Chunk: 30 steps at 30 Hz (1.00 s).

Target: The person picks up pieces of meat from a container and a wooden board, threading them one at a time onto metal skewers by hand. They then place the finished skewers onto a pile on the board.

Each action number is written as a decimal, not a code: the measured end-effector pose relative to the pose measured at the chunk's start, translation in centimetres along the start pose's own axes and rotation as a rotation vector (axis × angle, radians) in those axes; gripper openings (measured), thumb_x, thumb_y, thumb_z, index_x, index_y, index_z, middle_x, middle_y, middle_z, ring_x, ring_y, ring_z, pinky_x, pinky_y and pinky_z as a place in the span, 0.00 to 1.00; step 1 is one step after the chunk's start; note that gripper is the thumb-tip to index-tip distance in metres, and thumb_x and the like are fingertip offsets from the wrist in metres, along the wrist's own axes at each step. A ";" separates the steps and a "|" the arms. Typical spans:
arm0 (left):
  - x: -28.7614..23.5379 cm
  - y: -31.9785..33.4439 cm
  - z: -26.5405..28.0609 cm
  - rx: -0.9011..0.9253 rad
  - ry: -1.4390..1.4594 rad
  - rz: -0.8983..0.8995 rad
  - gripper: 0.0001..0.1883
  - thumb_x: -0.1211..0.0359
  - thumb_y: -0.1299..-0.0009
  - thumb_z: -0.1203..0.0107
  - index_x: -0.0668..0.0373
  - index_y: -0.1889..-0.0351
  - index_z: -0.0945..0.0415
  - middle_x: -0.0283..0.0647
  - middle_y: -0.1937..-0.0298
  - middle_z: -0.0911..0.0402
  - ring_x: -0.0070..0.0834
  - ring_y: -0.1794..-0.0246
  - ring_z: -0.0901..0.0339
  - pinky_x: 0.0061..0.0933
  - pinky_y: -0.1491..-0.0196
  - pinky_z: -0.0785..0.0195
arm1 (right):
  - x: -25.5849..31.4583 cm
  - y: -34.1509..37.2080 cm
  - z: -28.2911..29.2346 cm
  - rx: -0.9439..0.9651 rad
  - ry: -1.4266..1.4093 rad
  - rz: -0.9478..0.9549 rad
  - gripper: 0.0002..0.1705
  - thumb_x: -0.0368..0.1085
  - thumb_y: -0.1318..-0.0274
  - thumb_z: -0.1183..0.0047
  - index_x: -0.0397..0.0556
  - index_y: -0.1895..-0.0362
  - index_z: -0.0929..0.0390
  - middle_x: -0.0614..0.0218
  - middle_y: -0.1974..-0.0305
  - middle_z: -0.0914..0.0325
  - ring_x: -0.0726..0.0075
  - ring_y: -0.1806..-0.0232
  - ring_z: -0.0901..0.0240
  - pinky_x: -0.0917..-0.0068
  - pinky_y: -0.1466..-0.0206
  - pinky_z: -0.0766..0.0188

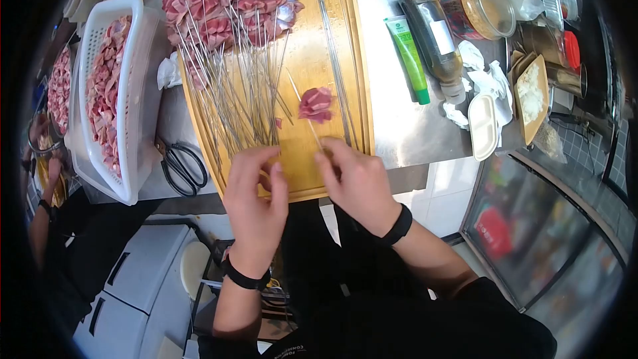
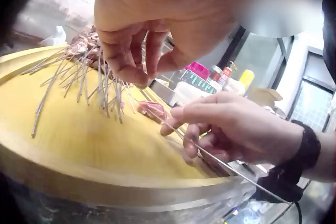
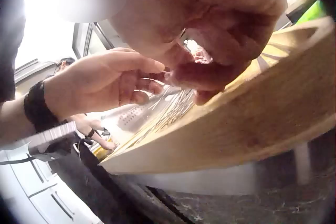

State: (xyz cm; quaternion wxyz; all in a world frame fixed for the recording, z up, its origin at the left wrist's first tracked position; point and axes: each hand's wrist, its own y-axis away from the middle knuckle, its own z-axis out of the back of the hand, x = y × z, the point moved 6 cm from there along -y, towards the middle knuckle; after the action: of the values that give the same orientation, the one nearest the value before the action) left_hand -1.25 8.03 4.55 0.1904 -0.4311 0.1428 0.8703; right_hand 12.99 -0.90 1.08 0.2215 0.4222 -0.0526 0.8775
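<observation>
My right hand (image 1: pixel 359 183) pinches a thin metal skewer (image 1: pixel 314 134) near the front of the wooden board (image 1: pixel 292 179). A piece of red meat (image 1: pixel 316 105) is threaded on that skewer, beyond the fingers. In the left wrist view the skewer (image 2: pixel 231 169) runs back under the right hand (image 2: pixel 236 124), with the meat (image 2: pixel 153 109) ahead of it. My left hand (image 1: pixel 256 199) is beside it with bent fingers and a gap to the thumb, holding nothing visible. Many bare skewers (image 1: pixel 242 100) lie left on the board, partly over a heap of meat (image 1: pixel 222 6).
White baskets of cut meat (image 1: pixel 126 93) and black scissors (image 1: pixel 183 167) are at the left. A green tube (image 1: pixel 407 60), a dark bottle (image 1: pixel 435 46), a jar (image 1: pixel 478 10) and crumpled tissues (image 1: pixel 492 83) stand right. Another person's arm (image 1: pixel 43 206) shows far left.
</observation>
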 end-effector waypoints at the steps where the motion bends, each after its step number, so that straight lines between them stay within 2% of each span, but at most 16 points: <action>1: -0.3 -0.1 -0.3 0.032 -0.070 -0.052 0.10 0.80 0.30 0.42 0.65 0.52 0.20 0.45 0.54 0.19 0.32 0.65 0.19 0.27 0.64 0.25 | 0.0 0.0 -0.6 0.051 -0.002 -0.022 0.07 0.36 0.35 0.42 0.46 0.59 0.19 0.58 0.72 0.19 0.49 0.74 0.19 0.60 0.71 0.23; 2: -0.4 -0.2 -0.8 0.066 -0.107 -0.087 0.13 0.81 0.32 0.42 0.65 0.49 0.21 0.46 0.47 0.20 0.38 0.58 0.18 0.32 0.59 0.23 | 0.3 0.0 -0.4 0.062 0.003 -0.028 0.07 0.36 0.35 0.42 0.47 0.60 0.19 0.59 0.71 0.18 0.48 0.74 0.19 0.60 0.70 0.23; 3: -0.5 -0.6 -1.1 0.072 -0.105 -0.090 0.13 0.81 0.32 0.42 0.65 0.49 0.21 0.46 0.47 0.20 0.38 0.58 0.18 0.32 0.59 0.23 | 0.2 -0.1 -0.2 0.058 0.005 -0.033 0.07 0.36 0.35 0.42 0.47 0.60 0.19 0.59 0.71 0.18 0.48 0.74 0.19 0.60 0.70 0.23; 5: -2.0 -1.5 -2.2 0.076 -0.244 -0.318 0.16 0.81 0.33 0.41 0.66 0.47 0.21 0.46 0.44 0.20 0.42 0.51 0.19 0.37 0.52 0.23 | -0.1 -0.4 1.2 -0.041 0.035 0.047 0.07 0.36 0.36 0.41 0.47 0.60 0.19 0.58 0.71 0.18 0.48 0.75 0.20 0.60 0.70 0.23; 6: -2.5 -2.3 -2.7 0.103 -0.294 -0.345 0.17 0.80 0.34 0.40 0.66 0.46 0.20 0.47 0.42 0.21 0.44 0.48 0.20 0.40 0.47 0.25 | -0.7 -0.6 1.8 -0.111 0.037 0.056 0.06 0.36 0.37 0.41 0.47 0.59 0.19 0.58 0.73 0.18 0.48 0.75 0.20 0.60 0.71 0.23; 9: -2.6 -3.6 -4.2 0.099 -0.344 -0.441 0.15 0.78 0.35 0.38 0.66 0.49 0.19 0.47 0.44 0.20 0.43 0.49 0.20 0.39 0.48 0.24 | -1.7 -2.3 3.0 -0.090 0.144 -0.050 0.06 0.35 0.37 0.41 0.48 0.60 0.19 0.58 0.74 0.18 0.48 0.76 0.20 0.59 0.71 0.23; 10: -2.5 -4.0 -4.5 0.103 -0.344 -0.449 0.15 0.78 0.35 0.38 0.66 0.49 0.19 0.47 0.44 0.20 0.43 0.49 0.20 0.39 0.48 0.24 | -1.6 -2.9 3.0 -0.090 0.216 -0.055 0.06 0.35 0.38 0.40 0.47 0.65 0.21 0.58 0.74 0.18 0.48 0.76 0.20 0.59 0.72 0.23; 12: -1.9 -4.7 -5.1 0.184 -0.307 -0.387 0.12 0.76 0.35 0.37 0.64 0.53 0.18 0.44 0.48 0.20 0.41 0.50 0.19 0.38 0.50 0.23 | -1.6 -3.7 2.8 -0.064 0.280 -0.069 0.07 0.36 0.39 0.40 0.47 0.67 0.23 0.57 0.74 0.18 0.48 0.76 0.19 0.59 0.72 0.23; 16: -1.8 -5.1 -4.9 0.173 -0.284 -0.385 0.10 0.77 0.35 0.35 0.59 0.56 0.17 0.41 0.54 0.21 0.40 0.57 0.18 0.38 0.56 0.24 | -1.5 -4.7 2.5 -0.037 0.372 -0.090 0.11 0.36 0.40 0.40 0.46 0.72 0.26 0.56 0.78 0.19 0.46 0.76 0.19 0.59 0.72 0.23; 19: -1.4 -5.0 -5.1 0.208 -0.330 -0.382 0.09 0.75 0.35 0.35 0.57 0.57 0.17 0.39 0.58 0.22 0.38 0.61 0.19 0.38 0.59 0.24 | -1.6 -4.9 2.5 -0.045 0.393 -0.130 0.10 0.36 0.40 0.41 0.46 0.71 0.25 0.55 0.80 0.21 0.46 0.75 0.19 0.57 0.71 0.22; 21: -1.0 -4.8 -5.4 0.202 -0.297 -0.447 0.08 0.74 0.35 0.35 0.60 0.59 0.18 0.39 0.62 0.25 0.37 0.61 0.20 0.37 0.60 0.25 | -2.0 -5.1 2.3 -0.041 0.365 -0.158 0.10 0.36 0.40 0.41 0.45 0.71 0.24 0.54 0.80 0.20 0.45 0.75 0.18 0.56 0.70 0.21; 25: -1.1 -5.3 -5.7 0.197 -0.287 -0.459 0.08 0.73 0.34 0.34 0.60 0.58 0.17 0.39 0.62 0.25 0.36 0.62 0.20 0.36 0.61 0.25 | -2.5 -5.1 2.4 -0.017 0.302 -0.235 0.09 0.37 0.39 0.41 0.45 0.69 0.23 0.51 0.78 0.19 0.42 0.73 0.18 0.53 0.67 0.20; 27: -1.2 -5.8 -5.7 0.167 -0.310 -0.450 0.07 0.71 0.34 0.34 0.55 0.58 0.17 0.37 0.61 0.22 0.38 0.63 0.18 0.36 0.63 0.24 | -2.3 -5.0 2.4 -0.016 0.301 -0.241 0.09 0.37 0.39 0.42 0.45 0.68 0.23 0.51 0.78 0.19 0.41 0.73 0.18 0.52 0.66 0.20; 30: -1.4 -6.0 -6.1 0.204 -0.321 -0.452 0.09 0.71 0.33 0.34 0.57 0.56 0.17 0.38 0.61 0.22 0.38 0.62 0.18 0.35 0.62 0.24 | -2.3 -4.7 2.6 -0.020 0.223 -0.281 0.09 0.36 0.37 0.43 0.44 0.67 0.22 0.50 0.76 0.19 0.40 0.72 0.18 0.51 0.65 0.21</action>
State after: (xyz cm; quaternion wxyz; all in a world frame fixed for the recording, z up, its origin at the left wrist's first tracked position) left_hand 6.47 10.52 1.63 0.4419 -0.2873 0.0980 0.8442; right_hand 18.13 1.79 0.53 0.3505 0.3232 0.0232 0.8787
